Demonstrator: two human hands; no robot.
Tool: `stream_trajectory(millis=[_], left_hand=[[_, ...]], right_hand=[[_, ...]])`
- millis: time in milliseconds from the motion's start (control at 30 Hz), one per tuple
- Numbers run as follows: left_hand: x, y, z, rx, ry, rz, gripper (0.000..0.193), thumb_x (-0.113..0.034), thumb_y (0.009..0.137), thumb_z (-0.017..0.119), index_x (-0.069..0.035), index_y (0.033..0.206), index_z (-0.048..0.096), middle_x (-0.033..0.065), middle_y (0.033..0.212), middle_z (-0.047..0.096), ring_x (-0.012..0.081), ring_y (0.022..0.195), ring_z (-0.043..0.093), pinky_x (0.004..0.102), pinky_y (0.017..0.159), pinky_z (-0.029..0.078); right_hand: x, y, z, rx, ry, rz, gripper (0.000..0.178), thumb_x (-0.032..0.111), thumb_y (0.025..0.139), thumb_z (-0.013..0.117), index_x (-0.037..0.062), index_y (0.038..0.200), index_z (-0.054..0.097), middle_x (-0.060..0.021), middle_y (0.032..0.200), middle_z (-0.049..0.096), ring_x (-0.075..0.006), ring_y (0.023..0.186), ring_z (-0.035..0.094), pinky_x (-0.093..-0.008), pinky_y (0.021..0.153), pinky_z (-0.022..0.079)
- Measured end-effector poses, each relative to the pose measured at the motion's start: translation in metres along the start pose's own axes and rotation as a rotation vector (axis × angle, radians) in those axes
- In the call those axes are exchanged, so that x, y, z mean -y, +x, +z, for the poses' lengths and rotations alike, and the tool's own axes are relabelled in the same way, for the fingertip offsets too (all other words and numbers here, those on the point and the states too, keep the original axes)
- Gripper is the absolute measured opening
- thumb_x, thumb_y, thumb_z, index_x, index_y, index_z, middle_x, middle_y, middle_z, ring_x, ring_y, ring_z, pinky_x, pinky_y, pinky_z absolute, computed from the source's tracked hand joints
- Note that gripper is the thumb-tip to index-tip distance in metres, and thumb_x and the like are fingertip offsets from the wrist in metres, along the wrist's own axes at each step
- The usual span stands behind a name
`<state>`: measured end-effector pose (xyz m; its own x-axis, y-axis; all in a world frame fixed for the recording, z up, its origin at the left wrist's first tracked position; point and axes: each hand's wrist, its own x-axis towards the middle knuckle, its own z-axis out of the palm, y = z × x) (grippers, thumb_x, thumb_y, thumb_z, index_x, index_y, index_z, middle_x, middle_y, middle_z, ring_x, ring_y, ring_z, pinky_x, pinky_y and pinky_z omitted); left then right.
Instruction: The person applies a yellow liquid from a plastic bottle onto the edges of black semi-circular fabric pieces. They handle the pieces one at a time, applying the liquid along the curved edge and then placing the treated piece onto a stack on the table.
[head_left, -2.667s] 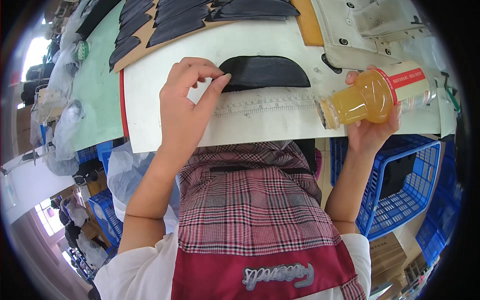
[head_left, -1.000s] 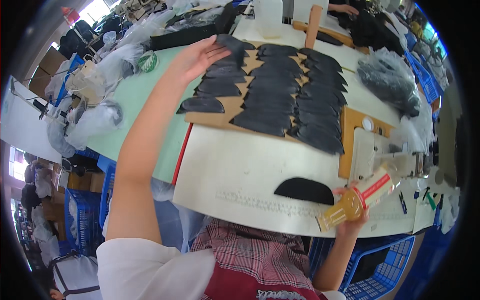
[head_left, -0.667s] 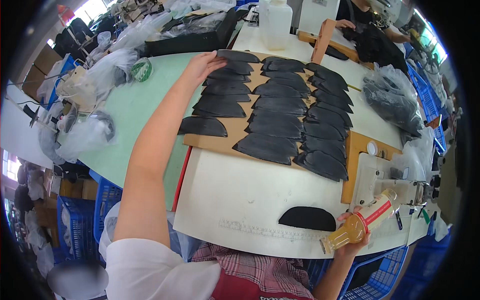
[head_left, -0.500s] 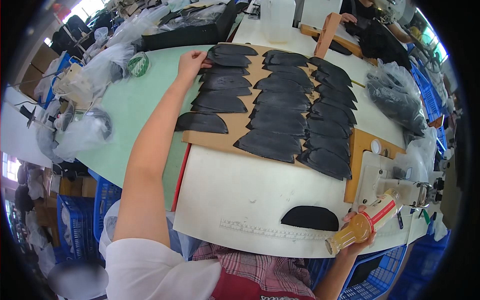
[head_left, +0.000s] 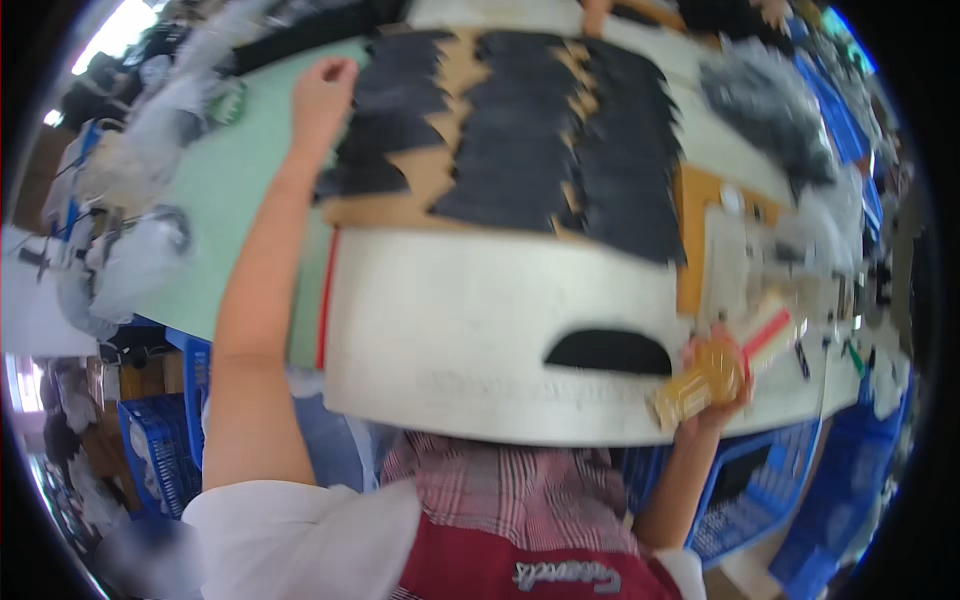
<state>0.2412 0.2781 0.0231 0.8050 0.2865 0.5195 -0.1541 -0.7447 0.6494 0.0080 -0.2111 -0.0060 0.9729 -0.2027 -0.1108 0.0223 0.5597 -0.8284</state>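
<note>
My left hand [head_left: 323,95] is just beyond the left edge of a cardboard sheet [head_left: 375,212], beside the far-left black pieces. Its fingers are curled together, slightly blurred, and no object shows in them. Overlapping rows of black curved fabric-like pieces [head_left: 515,130] cover most of the sheet. My right hand [head_left: 722,385] grips a bottle of amber liquid [head_left: 705,380] with a red and pale label, tilted with its narrow end toward the lower left. Left of that hand, a single black half-oval piece [head_left: 608,352] lies on the white tabletop [head_left: 480,310].
A green surface [head_left: 225,180] adjoins the table on the left, with clear plastic bags [head_left: 140,265] beyond it. A sewing machine [head_left: 800,265] stands at the right, near a bag of dark items [head_left: 765,110]. Blue baskets [head_left: 755,490] sit below the table edge.
The view has tilted, so the table appears higher and blurred. My left hand has come off the black piece it was touching and moved left. The bottle stays in my right hand.
</note>
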Motion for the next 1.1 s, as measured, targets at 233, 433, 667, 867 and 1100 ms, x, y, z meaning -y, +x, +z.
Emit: stream_trajectory(millis=[233, 433, 667, 867, 1100], left_hand=[[-0.164, -0.223, -0.019, 0.645, -0.193, -0.052, 0.016, -0.018, 0.082, 0.056, -0.004, 0.088, 0.060, 0.0035, 0.081, 0.058, 0.0148, 0.080, 0.051, 0.0278, 0.078, 0.039], [-0.196, -0.275, -0.008, 0.488, -0.113, 0.024, 0.012, -0.016, 0.080, 0.057, -0.007, 0.088, 0.059, 0.0019, 0.084, 0.055, 0.0165, 0.082, 0.044, 0.0304, 0.085, 0.028], [-0.199, -0.285, 0.003, 0.358, -0.111, 0.032, 0.011, -0.016, 0.076, 0.061, -0.007, 0.083, 0.058, -0.0017, 0.079, 0.056, 0.0139, 0.078, 0.044, 0.0305, 0.084, 0.025], [-0.199, -0.288, 0.012, 0.289, -0.156, 0.024, 0.008, -0.012, 0.072, 0.062, -0.008, 0.077, 0.057, -0.0016, 0.070, 0.056, 0.0162, 0.077, 0.045, 0.0331, 0.081, 0.026], [-0.202, -0.288, 0.011, 0.236, -0.178, 0.028, 0.006, -0.010, 0.071, 0.062, -0.008, 0.074, 0.057, -0.0020, 0.067, 0.056, 0.0175, 0.076, 0.047, 0.0342, 0.080, 0.027]], right_hand=[[0.013, 0.006, 0.021, 0.241, -0.123, -0.035, 0.077, 0.058, 0.072, 0.056, -0.0023, 0.118, 0.044, -0.0215, 0.101, 0.055, -0.0187, 0.082, 0.056, -0.0209, 0.053, 0.046], [0.023, -0.003, 0.064, 0.292, -0.345, -0.224, 0.055, 0.044, 0.076, 0.059, -0.0018, 0.107, 0.052, -0.0147, 0.087, 0.061, -0.0100, 0.061, 0.054, -0.0181, 0.042, 0.035], [0.019, -0.014, 0.105, 0.385, -0.831, -0.443, 0.031, 0.017, 0.072, 0.069, -0.0020, 0.093, 0.057, -0.0123, 0.083, 0.062, -0.0092, 0.056, 0.052, -0.0204, 0.046, 0.040], [0.012, -0.025, 0.128, 0.416, -0.934, -0.499, 0.033, 0.019, 0.062, 0.078, -0.0026, 0.083, 0.064, -0.0066, 0.075, 0.065, -0.0118, 0.067, 0.062, -0.0230, 0.061, 0.049], [-0.002, -0.028, 0.128, 0.479, -1.129, -0.596, 0.041, 0.026, 0.058, 0.079, -0.0006, 0.085, 0.064, -0.0084, 0.079, 0.066, -0.0155, 0.069, 0.064, -0.0262, 0.065, 0.050]])
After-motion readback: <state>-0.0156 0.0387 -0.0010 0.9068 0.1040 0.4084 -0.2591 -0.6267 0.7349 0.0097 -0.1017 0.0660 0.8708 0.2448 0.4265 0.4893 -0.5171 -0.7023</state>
